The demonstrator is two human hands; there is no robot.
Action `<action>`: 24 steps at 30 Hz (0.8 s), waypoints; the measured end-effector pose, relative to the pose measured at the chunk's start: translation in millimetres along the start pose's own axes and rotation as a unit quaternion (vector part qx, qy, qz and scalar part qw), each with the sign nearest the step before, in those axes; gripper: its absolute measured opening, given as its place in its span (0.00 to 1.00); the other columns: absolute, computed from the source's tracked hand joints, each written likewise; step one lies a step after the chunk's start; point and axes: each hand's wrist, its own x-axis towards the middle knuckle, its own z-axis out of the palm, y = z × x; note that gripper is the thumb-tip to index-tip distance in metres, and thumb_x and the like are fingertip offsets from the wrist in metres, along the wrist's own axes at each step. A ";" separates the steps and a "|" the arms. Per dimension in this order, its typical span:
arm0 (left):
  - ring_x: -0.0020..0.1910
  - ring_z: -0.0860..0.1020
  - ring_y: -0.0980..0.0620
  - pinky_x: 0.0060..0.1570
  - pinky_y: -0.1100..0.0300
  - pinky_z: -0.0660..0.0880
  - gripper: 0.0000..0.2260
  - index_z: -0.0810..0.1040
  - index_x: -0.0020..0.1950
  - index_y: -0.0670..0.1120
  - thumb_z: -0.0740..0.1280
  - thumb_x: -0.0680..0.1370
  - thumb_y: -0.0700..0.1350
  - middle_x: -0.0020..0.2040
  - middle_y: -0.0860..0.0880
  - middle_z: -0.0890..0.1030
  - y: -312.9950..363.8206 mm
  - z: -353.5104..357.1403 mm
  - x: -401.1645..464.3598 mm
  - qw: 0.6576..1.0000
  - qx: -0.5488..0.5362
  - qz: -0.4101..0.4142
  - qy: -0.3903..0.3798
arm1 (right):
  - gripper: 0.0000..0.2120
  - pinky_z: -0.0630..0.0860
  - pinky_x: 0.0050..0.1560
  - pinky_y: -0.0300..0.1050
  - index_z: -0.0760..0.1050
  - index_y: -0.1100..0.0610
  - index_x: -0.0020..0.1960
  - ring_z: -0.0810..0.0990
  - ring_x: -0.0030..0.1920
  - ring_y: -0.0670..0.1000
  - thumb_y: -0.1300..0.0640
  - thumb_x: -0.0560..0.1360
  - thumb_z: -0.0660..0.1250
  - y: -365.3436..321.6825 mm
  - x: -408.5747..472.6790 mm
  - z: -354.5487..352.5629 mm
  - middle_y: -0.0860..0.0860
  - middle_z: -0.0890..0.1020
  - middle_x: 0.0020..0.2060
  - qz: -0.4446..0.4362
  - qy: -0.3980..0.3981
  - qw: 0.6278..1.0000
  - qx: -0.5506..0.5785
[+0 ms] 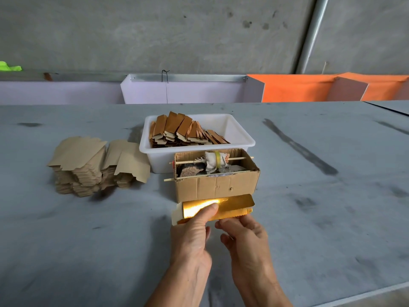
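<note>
Gold card (235, 204) pinched by left hand (192, 239) and right hand (246, 238); cardboard box (215, 187) stands just beyond.

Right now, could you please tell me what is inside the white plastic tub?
The white plastic tub holds a leaning row of folded brown card pieces. The floor beneath them is covered, so anything underneath cannot be seen.

No text, label or number can be read anywhere.
</note>
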 end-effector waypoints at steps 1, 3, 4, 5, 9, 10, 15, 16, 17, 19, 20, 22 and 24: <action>0.43 0.78 0.48 0.43 0.56 0.73 0.10 0.78 0.35 0.46 0.75 0.65 0.33 0.37 0.47 0.81 -0.6 -0.4 1.0 1.000 0.002 0.001 -0.004 | 0.08 0.68 0.36 0.41 0.78 0.59 0.40 0.76 0.33 0.48 0.71 0.68 0.66 -0.8 1.0 -0.2 0.53 0.80 0.31 0.028 -0.002 0.999 0.023; 0.40 0.77 0.51 0.40 0.58 0.71 0.10 0.78 0.34 0.46 0.74 0.65 0.33 0.36 0.49 0.81 -0.6 -1.0 2.7 1.000 0.012 -0.001 -0.022 | 0.05 0.69 0.34 0.40 0.78 0.59 0.39 0.77 0.32 0.48 0.65 0.64 0.69 -3.2 2.3 1.4 0.54 0.79 0.31 0.073 -0.010 0.994 0.079; 0.39 0.77 0.51 0.40 0.59 0.71 0.09 0.79 0.35 0.46 0.74 0.65 0.34 0.37 0.48 0.81 -0.1 -1.2 3.3 0.999 0.020 -0.006 -0.034 | 0.05 0.70 0.31 0.38 0.78 0.59 0.39 0.77 0.30 0.47 0.63 0.63 0.70 -4.5 2.4 2.8 0.53 0.79 0.30 0.088 -0.010 0.991 0.100; 0.39 0.77 0.51 0.40 0.59 0.70 0.09 0.79 0.37 0.46 0.74 0.64 0.34 0.38 0.48 0.82 0.4 -1.7 3.6 0.998 0.026 -0.013 -0.047 | 0.06 0.70 0.29 0.36 0.78 0.59 0.39 0.76 0.29 0.46 0.61 0.62 0.70 -4.8 2.7 4.1 0.53 0.79 0.30 0.100 -0.007 0.988 0.114; 0.36 0.75 0.51 0.38 0.59 0.70 0.19 0.79 0.48 0.43 0.75 0.59 0.42 0.41 0.46 0.80 4.5 -2.7 -1.3 0.994 0.020 -0.046 -0.101 | 0.05 0.70 0.24 0.35 0.77 0.61 0.39 0.74 0.25 0.45 0.63 0.64 0.70 -4.6 4.1 7.9 0.52 0.78 0.27 0.118 0.009 0.984 0.137; 0.37 0.76 0.51 0.40 0.58 0.71 0.19 0.80 0.47 0.43 0.74 0.58 0.44 0.41 0.46 0.81 5.2 -3.8 -2.4 0.993 0.016 -0.046 -0.105 | 0.03 0.71 0.26 0.36 0.77 0.60 0.38 0.75 0.25 0.45 0.64 0.65 0.70 -5.3 4.6 8.3 0.52 0.78 0.27 0.110 0.021 0.985 0.129; 0.35 0.80 0.53 0.40 0.60 0.74 0.06 0.82 0.42 0.42 0.72 0.66 0.41 0.37 0.47 0.84 0.0 -7.6 -15.2 0.983 0.080 -0.003 -0.167 | 0.04 0.71 0.46 0.45 0.78 0.58 0.40 0.80 0.38 0.51 0.64 0.67 0.70 -6.3 9.9 8.8 0.54 0.83 0.35 0.060 0.066 0.991 0.103; 0.35 0.80 0.54 0.41 0.60 0.74 0.04 0.82 0.42 0.42 0.72 0.68 0.38 0.36 0.47 0.84 -1.7 -6.8 -16.5 0.983 0.090 0.009 -0.157 | 0.04 0.70 0.49 0.46 0.78 0.58 0.41 0.80 0.42 0.52 0.64 0.68 0.70 -6.1 10.2 9.5 0.54 0.83 0.37 0.061 0.072 0.990 0.102; 0.35 0.80 0.54 0.41 0.59 0.73 0.03 0.82 0.41 0.42 0.71 0.69 0.36 0.35 0.48 0.84 -2.2 -6.0 -17.2 0.985 0.093 0.020 -0.143 | 0.04 0.70 0.51 0.47 0.77 0.58 0.42 0.79 0.45 0.53 0.64 0.69 0.70 -5.6 10.3 9.5 0.55 0.83 0.39 0.064 0.078 0.990 0.101; 0.33 0.78 0.53 0.41 0.58 0.72 0.03 0.80 0.38 0.41 0.71 0.70 0.35 0.31 0.49 0.82 -1.2 -3.6 -16.2 0.990 0.082 0.026 -0.115 | 0.04 0.70 0.50 0.47 0.77 0.58 0.42 0.79 0.45 0.53 0.63 0.69 0.70 -6.3 9.9 8.9 0.55 0.83 0.39 0.075 0.074 0.990 0.099; 0.34 0.77 0.52 0.41 0.58 0.72 0.04 0.79 0.37 0.41 0.71 0.70 0.34 0.29 0.49 0.81 -0.2 -2.8 -15.0 0.992 0.072 0.023 -0.105 | 0.04 0.71 0.48 0.47 0.77 0.58 0.42 0.79 0.43 0.53 0.62 0.69 0.70 -7.6 9.4 8.4 0.55 0.83 0.38 0.083 0.064 0.989 0.101; 0.33 0.76 0.51 0.40 0.58 0.72 0.04 0.78 0.37 0.40 0.70 0.71 0.33 0.29 0.48 0.80 1.1 -3.3 -12.3 0.993 0.057 0.025 -0.095 | 0.04 0.72 0.44 0.46 0.77 0.58 0.41 0.80 0.39 0.51 0.61 0.68 0.71 -10.7 9.0 7.6 0.55 0.83 0.37 0.100 0.045 0.988 0.107; 0.31 0.76 0.53 0.38 0.60 0.74 0.03 0.79 0.39 0.39 0.70 0.71 0.33 0.29 0.48 0.80 1.4 -4.0 -12.6 0.992 0.060 0.042 -0.101 | 0.04 0.71 0.43 0.45 0.77 0.56 0.39 0.80 0.37 0.50 0.61 0.66 0.71 -12.9 9.7 7.2 0.53 0.83 0.35 0.103 0.034 0.989 0.096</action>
